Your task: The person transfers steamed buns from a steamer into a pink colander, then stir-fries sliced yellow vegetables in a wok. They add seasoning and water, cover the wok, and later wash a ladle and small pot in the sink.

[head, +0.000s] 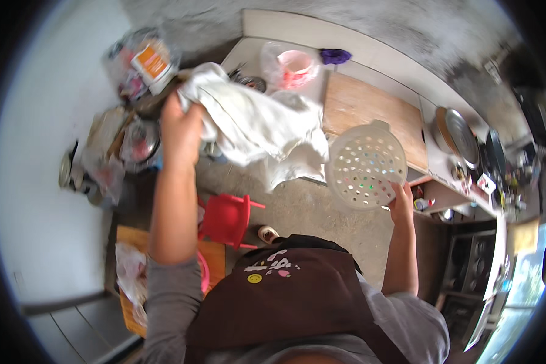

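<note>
My left hand (182, 127) grips one end of a white cloth (255, 123), which stretches out to the right in loose folds and looks blurred. In my right hand (401, 200) is a round, pale plastic strainer (368, 166) full of holes, held by its lower right rim. The cloth's far end comes close to the strainer's left edge; whether they touch I cannot tell. Behind the strainer a wooden board (373, 113) lies on the white counter, partly covered by it.
A pink container in a clear plastic bag (295, 68) and a purple cloth (335, 56) sit at the counter's back. Pans (459, 134) stand to the right. A red chair (225, 220) is on the floor below my left arm, beside a wooden table (132, 234). Bagged goods (150, 63) are at upper left.
</note>
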Demonstrator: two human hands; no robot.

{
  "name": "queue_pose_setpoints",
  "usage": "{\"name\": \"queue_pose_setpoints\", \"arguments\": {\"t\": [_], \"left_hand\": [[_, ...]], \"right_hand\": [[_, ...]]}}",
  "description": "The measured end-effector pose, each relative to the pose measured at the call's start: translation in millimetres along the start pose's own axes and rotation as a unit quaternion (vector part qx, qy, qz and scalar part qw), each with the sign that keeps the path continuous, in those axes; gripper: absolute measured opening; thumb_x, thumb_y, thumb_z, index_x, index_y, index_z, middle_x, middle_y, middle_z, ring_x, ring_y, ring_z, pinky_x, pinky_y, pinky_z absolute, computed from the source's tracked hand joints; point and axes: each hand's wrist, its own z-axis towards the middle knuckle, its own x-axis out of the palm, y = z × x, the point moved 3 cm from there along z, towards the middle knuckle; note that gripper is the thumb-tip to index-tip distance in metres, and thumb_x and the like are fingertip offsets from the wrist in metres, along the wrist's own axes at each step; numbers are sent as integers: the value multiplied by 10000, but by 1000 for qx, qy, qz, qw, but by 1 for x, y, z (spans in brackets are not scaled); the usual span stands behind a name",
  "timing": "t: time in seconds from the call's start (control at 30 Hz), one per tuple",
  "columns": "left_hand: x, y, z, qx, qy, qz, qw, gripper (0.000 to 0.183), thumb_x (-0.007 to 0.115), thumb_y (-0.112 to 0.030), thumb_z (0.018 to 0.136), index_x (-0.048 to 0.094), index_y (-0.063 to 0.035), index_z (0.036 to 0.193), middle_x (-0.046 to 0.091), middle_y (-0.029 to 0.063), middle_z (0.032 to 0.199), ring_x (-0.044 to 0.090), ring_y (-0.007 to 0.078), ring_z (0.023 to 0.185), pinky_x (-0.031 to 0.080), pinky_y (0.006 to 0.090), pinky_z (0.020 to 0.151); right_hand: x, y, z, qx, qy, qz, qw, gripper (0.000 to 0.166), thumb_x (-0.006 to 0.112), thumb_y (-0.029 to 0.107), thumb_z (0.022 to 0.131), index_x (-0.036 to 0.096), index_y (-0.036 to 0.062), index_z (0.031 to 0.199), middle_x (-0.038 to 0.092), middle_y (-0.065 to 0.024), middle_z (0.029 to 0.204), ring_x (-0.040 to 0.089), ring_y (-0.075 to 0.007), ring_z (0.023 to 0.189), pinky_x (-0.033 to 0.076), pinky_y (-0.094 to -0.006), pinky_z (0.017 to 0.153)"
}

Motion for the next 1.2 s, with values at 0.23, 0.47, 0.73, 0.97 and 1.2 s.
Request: {"name": "queue_pose_setpoints", "arguments": {"t": [0.23,0.47,0.73,0.97,1.2], "left_hand": [[-134,-85,-42,-38,-178,-160,970,295,436,-128,881,474,50,1113,542,132,1115,536,221,1025,432,339,887],[-231,-141,-153,-76,-9,-247,966,339,407,-188,906,438,24,1168,530,130,1138,528,231,1037,430,348,896],[-272,-131,-236,-49,-405,-13,913,321,489,-104,846,473,25,1140,574,118,1036,571,206,936,467,332,804],[-312,-70,-277,-101,-505,86,853,295,517,-47,793,512,32,1077,586,125,1000,602,199,838,496,268,682],[-356,57,-295,-136,-408,590,683,420,560,-128,759,475,62,1124,522,238,1113,469,373,1069,340,378,948]], "right_hand": [[-14,-15,7,7,-2,-51,999,375,555,112,795,450,20,1143,566,-95,1021,569,-189,904,476,-313,767],[63,-22,52,66,139,-90,984,437,554,172,809,435,46,1210,528,-100,1133,538,-205,1009,458,-336,846],[157,-29,71,94,249,-109,958,509,549,153,794,378,8,1251,491,-113,1168,494,-202,1059,414,-327,898],[200,-47,64,115,307,-135,935,503,557,167,790,389,7,1236,498,-112,1159,501,-194,1050,416,-314,890],[193,-50,51,84,304,-207,926,450,559,214,805,428,36,1197,556,-80,1044,527,-164,950,422,-295,819]]}}
